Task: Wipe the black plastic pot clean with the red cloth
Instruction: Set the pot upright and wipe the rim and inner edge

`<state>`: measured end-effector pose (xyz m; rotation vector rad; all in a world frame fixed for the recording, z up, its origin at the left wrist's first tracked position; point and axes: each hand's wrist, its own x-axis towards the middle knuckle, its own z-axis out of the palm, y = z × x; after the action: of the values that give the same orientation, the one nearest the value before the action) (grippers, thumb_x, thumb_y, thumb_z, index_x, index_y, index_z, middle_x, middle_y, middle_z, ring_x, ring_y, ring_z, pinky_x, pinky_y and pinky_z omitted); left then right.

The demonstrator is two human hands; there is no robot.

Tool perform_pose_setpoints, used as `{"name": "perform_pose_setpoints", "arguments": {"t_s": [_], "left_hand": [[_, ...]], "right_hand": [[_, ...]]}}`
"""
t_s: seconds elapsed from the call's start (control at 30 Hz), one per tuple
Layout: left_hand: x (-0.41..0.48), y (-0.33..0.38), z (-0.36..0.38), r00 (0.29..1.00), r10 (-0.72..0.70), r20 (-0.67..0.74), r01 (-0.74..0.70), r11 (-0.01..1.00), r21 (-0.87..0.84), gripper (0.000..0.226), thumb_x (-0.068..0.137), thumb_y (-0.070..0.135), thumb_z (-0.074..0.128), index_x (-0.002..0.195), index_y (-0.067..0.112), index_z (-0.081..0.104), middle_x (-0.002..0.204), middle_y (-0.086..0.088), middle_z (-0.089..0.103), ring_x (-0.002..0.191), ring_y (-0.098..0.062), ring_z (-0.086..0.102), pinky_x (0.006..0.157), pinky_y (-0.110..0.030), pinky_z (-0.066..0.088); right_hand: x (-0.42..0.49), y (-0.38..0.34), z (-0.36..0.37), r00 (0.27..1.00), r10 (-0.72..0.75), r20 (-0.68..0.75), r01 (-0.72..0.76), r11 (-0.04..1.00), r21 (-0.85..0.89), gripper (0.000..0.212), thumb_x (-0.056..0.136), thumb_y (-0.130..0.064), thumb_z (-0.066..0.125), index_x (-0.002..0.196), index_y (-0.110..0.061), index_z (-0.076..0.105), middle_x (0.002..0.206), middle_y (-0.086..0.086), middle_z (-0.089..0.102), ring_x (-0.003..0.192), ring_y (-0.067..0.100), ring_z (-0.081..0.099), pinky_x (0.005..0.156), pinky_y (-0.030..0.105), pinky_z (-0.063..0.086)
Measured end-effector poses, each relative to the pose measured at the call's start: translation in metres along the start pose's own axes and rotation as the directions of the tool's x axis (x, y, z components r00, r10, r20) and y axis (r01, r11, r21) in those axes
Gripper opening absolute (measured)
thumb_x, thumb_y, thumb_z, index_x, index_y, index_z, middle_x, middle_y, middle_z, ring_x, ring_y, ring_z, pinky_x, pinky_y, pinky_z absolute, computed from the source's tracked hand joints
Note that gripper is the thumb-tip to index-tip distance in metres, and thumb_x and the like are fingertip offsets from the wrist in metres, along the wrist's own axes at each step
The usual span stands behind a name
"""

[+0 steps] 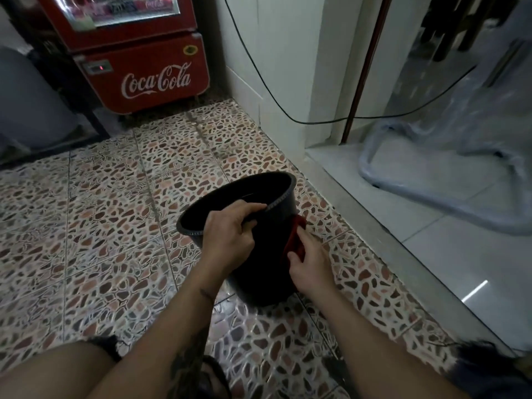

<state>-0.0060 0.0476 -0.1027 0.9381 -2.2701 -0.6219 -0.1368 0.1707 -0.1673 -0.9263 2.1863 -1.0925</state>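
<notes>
The black plastic pot point(267, 272) stands tilted on the pebble-patterned floor, its open mouth turned up and away from me. My left hand point(230, 237) grips the near rim, fingers curled over the edge. The red cloth point(293, 240) is pressed flat against the pot's right outer wall under my right hand point(309, 264). Only a strip of the cloth shows between that hand and the pot. The pot's base and far side are hidden.
A red Coca-Cola cooler point(144, 59) stands at the back. A white wall corner point(282, 82) with a black cable point(316, 121) lies behind the pot. To the right is a raised white tiled step point(431, 240) with a plastic-wrapped frame point(431, 168). My knees are at the bottom.
</notes>
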Motion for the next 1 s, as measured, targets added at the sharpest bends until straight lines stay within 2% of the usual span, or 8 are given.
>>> {"name": "perform_pose_setpoints", "arguments": {"t_s": [0.17,0.23,0.37,0.47,0.57,0.7,0.83,1.0], "left_hand": [[0.006,-0.007,-0.003,0.995,-0.094,0.036,0.097,0.992,-0.078,0.040,0.078,0.016,0.063,0.113,0.033,0.073,0.107,0.012,0.075,0.106,-0.014,0.069,0.097,-0.044,0.052],[0.005,-0.007,-0.003,0.994,-0.090,0.056,0.095,0.992,-0.081,0.047,0.076,0.016,0.062,0.118,0.037,0.066,0.106,0.013,0.075,0.106,-0.013,0.069,0.098,-0.047,0.052],[-0.006,0.004,0.003,0.992,0.032,0.125,-0.034,0.999,0.013,0.041,0.078,0.016,0.063,0.114,0.032,0.072,0.105,0.013,0.072,0.104,-0.016,0.068,0.091,-0.048,0.053],[-0.015,0.016,0.010,0.978,0.142,0.150,-0.163,0.977,0.136,0.038,0.083,0.014,0.060,0.117,0.026,0.073,0.102,0.010,0.070,0.097,-0.019,0.066,0.083,-0.042,0.054],[-0.017,0.016,0.015,0.969,0.209,0.130,-0.235,0.943,0.235,0.036,0.083,0.009,0.063,0.114,0.023,0.074,0.096,0.008,0.070,0.085,-0.020,0.062,0.072,-0.038,0.054],[-0.032,0.003,0.022,0.964,0.216,0.157,-0.252,0.929,0.271,0.036,0.079,0.008,0.060,0.110,0.022,0.071,0.094,0.006,0.068,0.083,-0.021,0.057,0.067,-0.034,0.050],[-0.049,-0.014,0.035,0.957,0.070,0.282,-0.142,0.959,0.245,0.037,0.081,0.013,0.065,0.113,0.031,0.060,0.104,0.010,0.063,0.090,-0.019,0.055,0.075,-0.034,0.048],[-0.043,-0.017,0.044,0.941,0.016,0.339,-0.095,0.972,0.215,0.031,0.084,0.024,0.066,0.114,0.029,0.062,0.107,0.007,0.062,0.094,-0.020,0.055,0.081,-0.035,0.043]], "right_hand": [[0.005,-0.017,0.000,1.000,-0.010,-0.015,0.011,0.996,0.087,0.066,0.094,-0.012,0.065,0.154,-0.020,0.039,0.151,-0.007,0.039,0.136,0.009,0.036,0.107,0.019,0.024],[0.008,-0.022,0.002,0.998,0.012,-0.059,-0.004,0.991,0.135,0.065,0.092,-0.008,0.065,0.151,-0.021,0.041,0.144,-0.008,0.041,0.128,0.008,0.039,0.105,0.021,0.030],[0.017,-0.012,-0.007,0.985,0.154,-0.073,-0.134,0.965,0.227,0.064,0.088,-0.002,0.065,0.145,-0.027,0.051,0.141,-0.003,0.053,0.130,0.018,0.051,0.109,0.039,0.045],[0.024,-0.005,-0.025,0.987,0.160,-0.029,-0.144,0.943,0.300,0.059,0.086,-0.006,0.069,0.137,-0.033,0.060,0.126,-0.008,0.065,0.115,0.013,0.062,0.100,0.037,0.053],[0.032,-0.006,-0.039,0.986,0.167,-0.009,-0.151,0.913,0.379,0.065,0.085,0.001,0.067,0.142,-0.028,0.056,0.134,-0.007,0.063,0.123,0.015,0.060,0.102,0.040,0.052],[0.032,-0.004,-0.045,0.986,0.165,0.012,-0.161,0.940,0.300,0.070,0.083,0.007,0.067,0.145,-0.022,0.053,0.148,-0.001,0.054,0.137,0.019,0.049,0.112,0.045,0.043],[0.019,0.006,-0.045,0.979,0.201,0.026,-0.201,0.947,0.249,0.069,0.086,0.010,0.063,0.147,-0.020,0.051,0.155,0.001,0.046,0.142,0.020,0.042,0.114,0.037,0.039],[0.011,0.004,-0.048,0.983,0.150,-0.110,-0.126,0.971,0.201,0.065,0.088,0.008,0.060,0.144,-0.023,0.054,0.148,0.002,0.053,0.128,0.017,0.051,0.095,0.022,0.042]]}}
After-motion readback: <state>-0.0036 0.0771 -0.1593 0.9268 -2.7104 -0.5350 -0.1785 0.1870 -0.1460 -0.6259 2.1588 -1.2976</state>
